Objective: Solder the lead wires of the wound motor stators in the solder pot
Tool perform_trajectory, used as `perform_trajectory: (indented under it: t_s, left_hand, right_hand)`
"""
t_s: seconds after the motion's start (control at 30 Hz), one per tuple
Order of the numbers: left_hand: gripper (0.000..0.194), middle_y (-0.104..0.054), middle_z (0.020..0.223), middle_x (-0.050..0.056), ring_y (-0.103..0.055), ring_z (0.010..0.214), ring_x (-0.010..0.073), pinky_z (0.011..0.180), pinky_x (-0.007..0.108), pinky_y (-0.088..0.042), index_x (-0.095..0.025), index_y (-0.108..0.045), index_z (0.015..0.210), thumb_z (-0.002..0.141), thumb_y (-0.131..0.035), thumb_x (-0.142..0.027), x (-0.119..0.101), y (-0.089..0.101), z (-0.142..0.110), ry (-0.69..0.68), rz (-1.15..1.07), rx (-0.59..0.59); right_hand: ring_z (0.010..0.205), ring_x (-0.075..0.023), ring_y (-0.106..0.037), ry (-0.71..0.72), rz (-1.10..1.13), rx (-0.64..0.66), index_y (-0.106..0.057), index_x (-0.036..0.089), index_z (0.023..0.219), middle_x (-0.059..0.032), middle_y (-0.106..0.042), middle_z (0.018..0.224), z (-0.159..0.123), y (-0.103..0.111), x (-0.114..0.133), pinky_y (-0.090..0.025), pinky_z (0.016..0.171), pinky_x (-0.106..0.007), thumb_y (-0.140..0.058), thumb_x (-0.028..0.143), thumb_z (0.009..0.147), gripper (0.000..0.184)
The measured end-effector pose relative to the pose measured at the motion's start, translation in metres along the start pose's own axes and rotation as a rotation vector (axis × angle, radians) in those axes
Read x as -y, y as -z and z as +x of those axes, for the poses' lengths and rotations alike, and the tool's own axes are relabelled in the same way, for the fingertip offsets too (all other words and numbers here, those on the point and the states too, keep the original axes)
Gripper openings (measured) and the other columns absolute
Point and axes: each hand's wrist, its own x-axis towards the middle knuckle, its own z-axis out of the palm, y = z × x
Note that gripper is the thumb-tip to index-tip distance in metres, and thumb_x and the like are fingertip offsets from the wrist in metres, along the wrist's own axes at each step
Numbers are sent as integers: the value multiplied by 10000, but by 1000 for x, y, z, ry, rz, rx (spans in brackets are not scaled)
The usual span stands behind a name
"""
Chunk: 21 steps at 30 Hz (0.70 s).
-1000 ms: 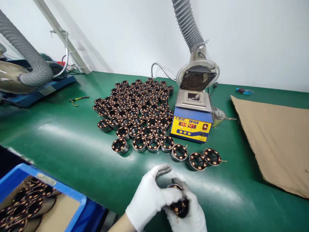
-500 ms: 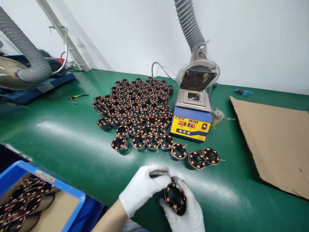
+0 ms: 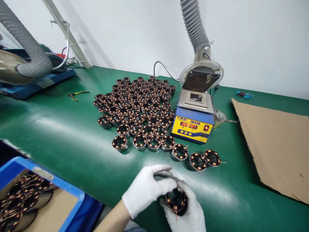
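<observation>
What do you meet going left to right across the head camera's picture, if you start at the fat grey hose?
Fat grey hose, pliers, big bunch of rings, blue-and-yellow machine, cardboard.

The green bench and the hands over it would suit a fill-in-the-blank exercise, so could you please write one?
The front panel of the machine is mainly coloured ____.
The left hand and right hand wear white ____.
In this view, the cardboard sheet lies to the ____ of the machine.
The bin at the lower left is coloured ____.
Missing words: yellow; gloves; right; blue.
</observation>
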Motion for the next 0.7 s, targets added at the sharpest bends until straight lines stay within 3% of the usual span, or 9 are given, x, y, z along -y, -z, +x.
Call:
perform_trajectory:
  t_s: [0.2,0.37,0.43,0.53,0.63,0.7]
  left_hand:
    - [114,-614,559,-8,-565,558,165,563,251,-447,-158,-623,582,558,-638,-269,1,-16,-2,51,-136,-65]
    - [101,-656,615,11,-617,632,204,615,267,-489,-170,-651,598,557,-632,-260,-7,-17,-5,37,-101,-86]
    - [183,-710,773,36,-654,790,245,736,291,-519,-174,-708,730,607,-653,-298,-6,-9,-8,-5,-35,-144]
    - [271,-705,979,44,-628,978,271,896,319,-494,-200,-731,853,681,-641,-389,5,11,-17,-91,74,-357]
    - [229,-696,1015,36,-633,977,270,890,310,-509,-241,-738,826,729,-624,-415,32,34,-29,-194,270,-509]
    - [146,-706,972,13,-660,905,245,825,274,-539,-301,-740,804,769,-630,-390,53,44,-35,-363,484,-447]
  right_hand:
    - [935,-317,-664,-59,31,32,-509,211,1145,-120,-688,1032,-1,1,-1,-553,776,-448,-620,553,716,560]
    - [914,-312,-671,-74,50,42,-490,207,1153,-128,-683,1041,3,2,0,-556,770,-444,-635,547,705,581]
    - [990,-350,-641,-77,-7,34,-484,195,1159,-153,-675,1075,3,2,2,-534,814,-488,-687,491,661,614]
    - [1131,-406,-549,-147,-46,47,-512,205,1083,-169,-660,1128,4,6,8,-470,894,-562,-742,359,573,580]
    - [892,-351,-674,-375,216,192,-530,237,956,-108,-720,953,18,21,11,-549,763,-482,-739,308,535,476]
    - [666,-294,-698,-488,500,335,-545,233,962,-83,-728,828,45,40,8,-574,616,-413,-744,354,555,469]
